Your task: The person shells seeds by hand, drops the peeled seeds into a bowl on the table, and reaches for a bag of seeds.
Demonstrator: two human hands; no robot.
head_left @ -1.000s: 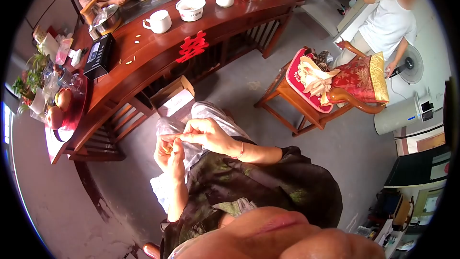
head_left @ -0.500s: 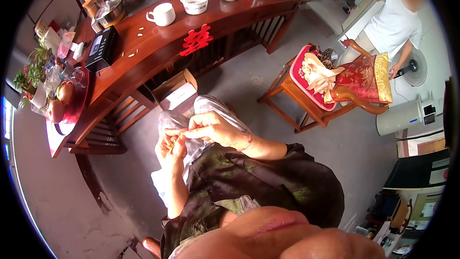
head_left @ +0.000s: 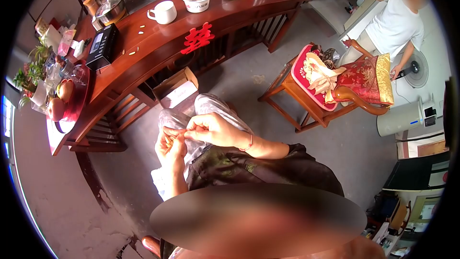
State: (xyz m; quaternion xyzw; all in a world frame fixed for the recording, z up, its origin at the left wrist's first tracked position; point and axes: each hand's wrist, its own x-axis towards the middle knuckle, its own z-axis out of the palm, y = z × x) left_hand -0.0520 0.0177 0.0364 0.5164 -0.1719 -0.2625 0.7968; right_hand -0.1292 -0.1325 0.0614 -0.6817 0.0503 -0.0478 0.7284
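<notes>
Fingers of your left hand [head_left: 170,147] and right hand [head_left: 210,129] meet above your lap [head_left: 216,106], both apparently pinched on one small piece [head_left: 184,133], too tiny to identify. The left ones curl inward, so whether that palm holds anything more is hidden. For good control, let the left hand steady the piece while the right thumb and forefinger press lightly and evenly; squeezing hard from both sides could make it slip. Keep your wrists low and close together, so anything dropped likely lands on your lap rather than the floor [head_left: 261,124]. Sunlight falls across both hands, and it is worth staying in it. Compared with half a second ago, your pose barely differs: the fingertips meet in the same way. The surface [head_left: 165,36], its pale bits [head_left: 132,53] and the box [head_left: 179,97] sit slightly higher in view, which suggests a small head tilt. A blurred oval now covers the bottom of the view, hiding much of your dark clothing [head_left: 254,168].
</notes>
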